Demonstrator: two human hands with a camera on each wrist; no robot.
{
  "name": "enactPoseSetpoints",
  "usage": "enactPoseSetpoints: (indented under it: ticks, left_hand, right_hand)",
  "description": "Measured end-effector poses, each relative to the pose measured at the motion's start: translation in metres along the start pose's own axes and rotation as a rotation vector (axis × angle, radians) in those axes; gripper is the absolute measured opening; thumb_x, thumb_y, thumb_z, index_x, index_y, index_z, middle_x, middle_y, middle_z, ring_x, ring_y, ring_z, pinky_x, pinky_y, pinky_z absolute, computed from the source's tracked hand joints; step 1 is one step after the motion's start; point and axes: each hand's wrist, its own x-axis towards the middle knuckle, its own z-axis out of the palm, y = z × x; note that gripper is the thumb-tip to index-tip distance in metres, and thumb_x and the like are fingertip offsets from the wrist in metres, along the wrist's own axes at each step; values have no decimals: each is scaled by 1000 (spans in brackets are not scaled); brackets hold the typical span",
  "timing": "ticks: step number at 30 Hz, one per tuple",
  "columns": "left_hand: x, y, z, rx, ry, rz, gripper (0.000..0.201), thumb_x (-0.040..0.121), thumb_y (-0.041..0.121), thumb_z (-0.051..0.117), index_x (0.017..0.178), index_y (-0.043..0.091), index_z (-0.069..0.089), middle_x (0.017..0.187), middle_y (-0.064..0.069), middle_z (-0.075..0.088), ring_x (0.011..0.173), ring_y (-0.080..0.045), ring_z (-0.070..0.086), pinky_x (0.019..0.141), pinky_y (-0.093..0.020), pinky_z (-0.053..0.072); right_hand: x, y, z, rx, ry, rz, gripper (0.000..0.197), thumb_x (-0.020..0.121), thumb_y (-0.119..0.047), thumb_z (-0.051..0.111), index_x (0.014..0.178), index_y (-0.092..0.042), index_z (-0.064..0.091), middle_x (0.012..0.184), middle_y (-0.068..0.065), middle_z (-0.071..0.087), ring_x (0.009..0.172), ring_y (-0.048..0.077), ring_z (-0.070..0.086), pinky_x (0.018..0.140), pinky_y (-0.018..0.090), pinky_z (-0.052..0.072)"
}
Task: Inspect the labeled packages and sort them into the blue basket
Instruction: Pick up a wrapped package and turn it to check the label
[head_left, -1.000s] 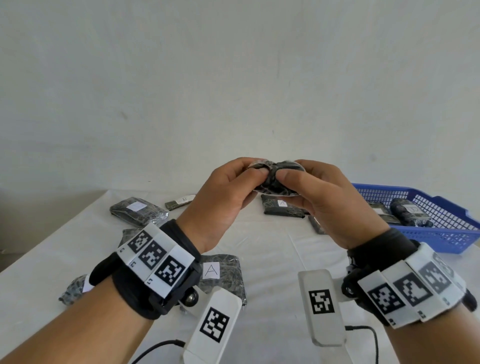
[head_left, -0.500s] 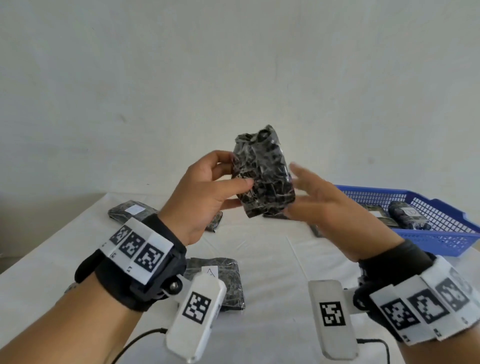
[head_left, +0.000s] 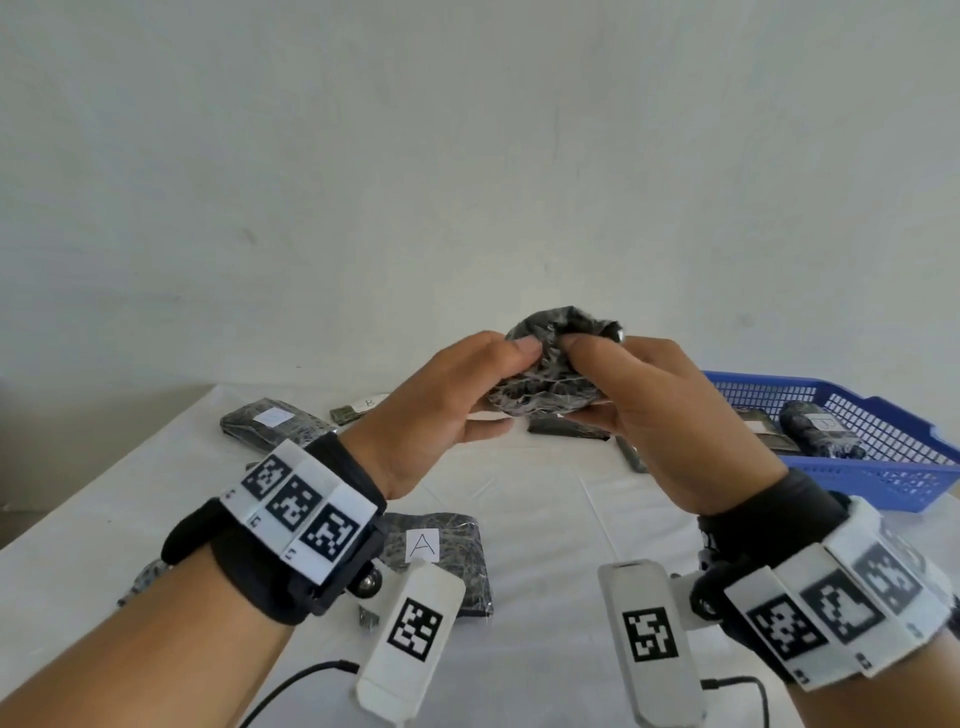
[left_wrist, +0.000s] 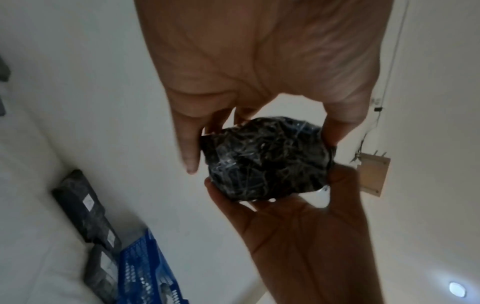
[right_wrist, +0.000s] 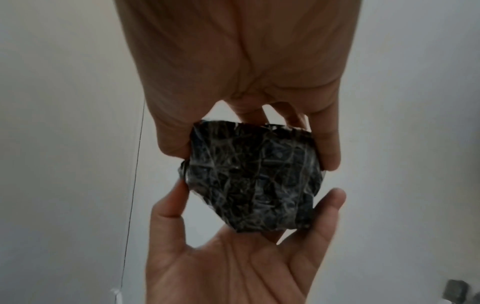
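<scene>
The white worktop (head_left: 545, 519) runs back to a plain wall and carries several dark wrapped packages, among them one with a white label marked A (head_left: 441, 551) close to the person and another labelled one (head_left: 272, 423) far left. The blue basket (head_left: 883, 467) sits at the right edge of the worktop, already holding at least two packages (head_left: 818, 431). Raised above the middle of the worktop, the left hand (head_left: 447, 410) and the right hand (head_left: 654, 415) meet on a single crumpled dark package (head_left: 550, 374): both thumbs press its near face and the fingers (left_wrist: 189, 152) of each hand curl round behind and under it, so both hands are clamped on it. No label shows on any face the three views catch, so the inspection looks unfinished. The package's longer side lies roughly left to right between the palms. The basket lies to the right of and below it, nearer the right hand, which seems best placed to carry it there.
</scene>
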Motion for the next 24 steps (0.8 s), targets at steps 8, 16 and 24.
enactPoseSetpoints:
  ticks: [8, 16, 24]
  left_hand:
    - [6, 2, 11, 63, 157, 120, 82, 72, 57, 60, 115, -13, 55, 109, -38, 61, 111, -49, 62, 95, -62, 57]
    - [8, 1, 7, 91, 153, 30, 83, 66, 59, 60, 121, -2, 60, 121, -25, 66, 114, -29, 69, 97, -46, 60]
    - [7, 5, 13, 128, 162, -1, 84, 65, 59, 60, 116, -7, 56, 105, -25, 65, 113, -41, 64, 95, -50, 59]
  right_hand:
    - [-3, -7, 8, 2, -66, -12, 83, 76, -64, 59, 117, 8, 62, 123, 41, 56, 119, 59, 51, 100, 77, 43]
    - [3, -2, -1, 53, -124, 57, 68, 79, -53, 65, 115, 4, 69, 123, 31, 66, 123, 46, 60, 111, 62, 47]
    - [9, 4, 6, 83, -88, 36, 89, 72, -51, 61, 111, 27, 43, 124, 52, 40, 119, 68, 38, 95, 83, 36]
